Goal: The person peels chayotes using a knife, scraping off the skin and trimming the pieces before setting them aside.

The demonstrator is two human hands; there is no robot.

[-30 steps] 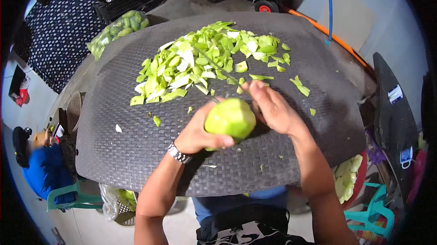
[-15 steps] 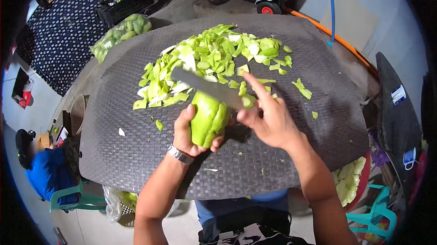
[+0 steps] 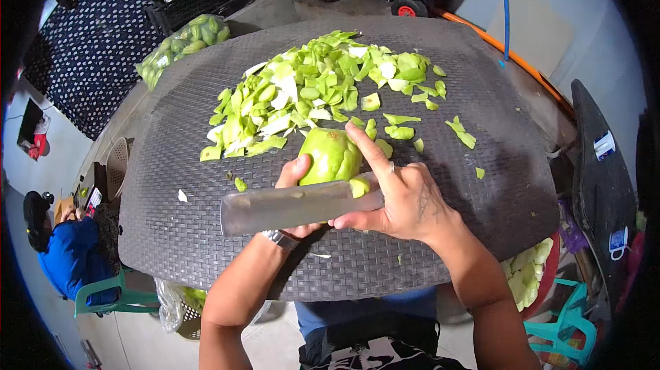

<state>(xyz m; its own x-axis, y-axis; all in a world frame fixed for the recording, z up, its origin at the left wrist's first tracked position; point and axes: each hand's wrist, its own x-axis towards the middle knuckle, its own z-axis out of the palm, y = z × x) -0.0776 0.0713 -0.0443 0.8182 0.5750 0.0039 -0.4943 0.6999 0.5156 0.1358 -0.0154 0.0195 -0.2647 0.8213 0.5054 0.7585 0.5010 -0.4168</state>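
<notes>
A light green chayote (image 3: 328,157) rests in my left hand (image 3: 291,173), whose thumb lies along its left side; the blade hides most of the other fingers. My right hand (image 3: 416,201) is closed on the handle end of a broad-bladed knife (image 3: 275,209). The blade lies level across the lower part of the chayote, pointing left. A small green piece (image 3: 359,186) sits at the blade's upper edge, near my right fingers. My right index finger stretches along the chayote's right side. Beyond my hands, a heap of green peelings (image 3: 302,95) covers part of the woven-pattern table (image 3: 185,232).
A plastic bag of chayotes (image 3: 185,43) lies beyond the table's far left edge. A red-rimmed container of peeled pieces (image 3: 526,277) stands low at the right, beside a green chair (image 3: 567,322). A person in blue (image 3: 72,256) sits at the left.
The knife has swung down from the chayote's top to across its lower front. My right hand has moved down and right. The chayote has turned, its end now facing upward.
</notes>
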